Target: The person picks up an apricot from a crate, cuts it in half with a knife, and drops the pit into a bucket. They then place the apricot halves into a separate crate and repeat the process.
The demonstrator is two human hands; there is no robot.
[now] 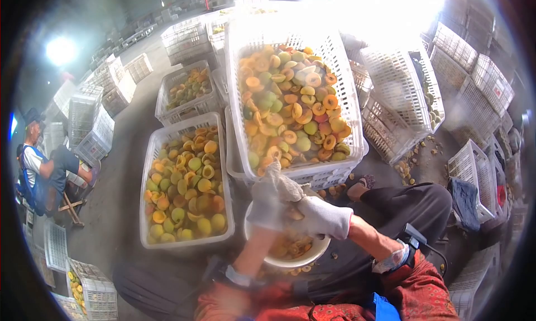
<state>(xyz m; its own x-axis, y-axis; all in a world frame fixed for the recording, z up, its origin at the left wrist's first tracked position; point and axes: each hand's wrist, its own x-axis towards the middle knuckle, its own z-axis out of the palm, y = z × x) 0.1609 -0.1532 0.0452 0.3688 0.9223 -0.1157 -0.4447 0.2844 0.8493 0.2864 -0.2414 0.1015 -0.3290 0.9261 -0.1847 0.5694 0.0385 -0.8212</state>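
A: Where are the hands?

B: Close together, above the white bowl (296, 263). The left hand (265, 206) is blurred, its glove near the front edge of the large crate (345, 70); the right hand (325, 216), in a pale glove, overlaps it from the other side.

A: And the fingers (287, 188) — what do they hold?

B: I can't tell. They bunch so closely that neither a grip nor a gap shows.

A: Where's the fruit?

B: Much of the cut fruit (301, 114) is heaped in that large crate just beyond the hands, orange flesh mixed with greenish skins. A lower crate (190, 243) to the left holds more, and so does a farther crate (187, 105) behind it.

A: What's in the bowl?

B: Brownish pieces (293, 247), too blurred to name. A few bits lie on the floor (123, 231) beside it.

A: Anyone else about?

B: Yes — a person (34, 170) sits at the far left, near some white crates (92, 125).
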